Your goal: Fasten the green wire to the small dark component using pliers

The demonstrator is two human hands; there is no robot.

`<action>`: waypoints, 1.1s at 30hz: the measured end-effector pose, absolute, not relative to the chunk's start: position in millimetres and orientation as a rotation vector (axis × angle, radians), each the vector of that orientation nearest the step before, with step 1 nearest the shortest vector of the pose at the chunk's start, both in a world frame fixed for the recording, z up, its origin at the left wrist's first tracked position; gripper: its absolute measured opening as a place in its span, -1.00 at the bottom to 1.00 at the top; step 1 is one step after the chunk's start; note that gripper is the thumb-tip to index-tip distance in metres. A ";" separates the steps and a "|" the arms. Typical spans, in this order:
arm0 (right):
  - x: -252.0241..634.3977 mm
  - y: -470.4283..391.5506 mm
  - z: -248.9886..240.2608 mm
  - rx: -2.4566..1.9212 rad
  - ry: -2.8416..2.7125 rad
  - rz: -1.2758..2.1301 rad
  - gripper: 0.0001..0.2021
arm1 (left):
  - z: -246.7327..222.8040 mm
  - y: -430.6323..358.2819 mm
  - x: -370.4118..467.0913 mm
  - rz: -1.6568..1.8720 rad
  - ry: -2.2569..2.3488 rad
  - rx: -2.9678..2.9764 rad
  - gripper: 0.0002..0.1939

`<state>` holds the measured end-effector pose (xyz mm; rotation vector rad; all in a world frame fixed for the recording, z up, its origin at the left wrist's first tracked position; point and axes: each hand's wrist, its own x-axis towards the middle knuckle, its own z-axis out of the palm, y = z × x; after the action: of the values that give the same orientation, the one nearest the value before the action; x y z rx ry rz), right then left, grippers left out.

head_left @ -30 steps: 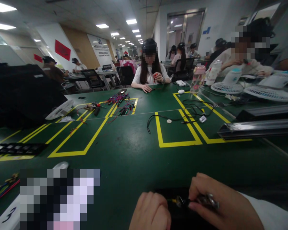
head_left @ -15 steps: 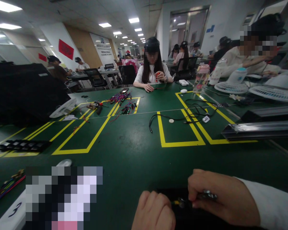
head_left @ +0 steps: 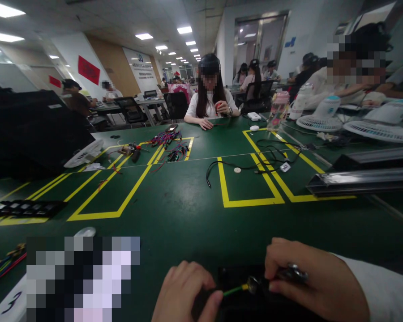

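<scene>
Left hand (head_left: pixel 184 288) looks pinched on green-yellow wire (head_left: pixel 234 291), right hand (head_left: pixel 317 277) pinching shiny metal piece (head_left: pixel 298 272). Wire sits between hands. Light, bendy, I'd guess; I'd hold it near yellow end.

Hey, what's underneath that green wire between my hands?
A black object shows beneath the green wire. Whatever lies under your left hand is covered, so I can't tell.

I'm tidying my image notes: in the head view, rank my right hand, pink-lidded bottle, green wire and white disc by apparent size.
Right hand, nearness to the camera enlarging it
Pink-lidded bottle
Green wire, visible part
White disc
</scene>
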<state>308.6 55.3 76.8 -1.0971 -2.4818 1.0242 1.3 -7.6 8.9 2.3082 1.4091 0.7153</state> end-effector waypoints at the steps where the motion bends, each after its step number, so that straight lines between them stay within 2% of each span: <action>1: 309.6 52.1 75.9 -1.133 -2.456 1.015 -0.90 | 10.9 -5.4 -0.8 0.605 1.426 2.308 -0.90; 4: 309.8 41.2 70.8 -1.233 -2.401 0.961 -0.92 | 13.6 -0.9 0.5 0.411 1.420 2.276 -0.80; 7: 305.3 31.8 65.1 -1.318 -2.370 0.922 -0.92 | 12.6 0.1 5.2 0.443 1.457 2.226 -0.75; 18: 296.4 34.6 67.3 -1.285 -2.433 0.919 -0.88 | 6.2 -1.7 8.9 0.601 1.532 2.181 -0.75; 33: 297.6 48.5 72.0 -1.119 -2.541 0.925 -0.82 | 8.4 3.1 5.5 0.426 1.495 2.203 -0.76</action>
<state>297.6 48.5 72.0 -1.1188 -2.5407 0.9250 5.5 3.1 8.4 2.2034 1.4948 0.4260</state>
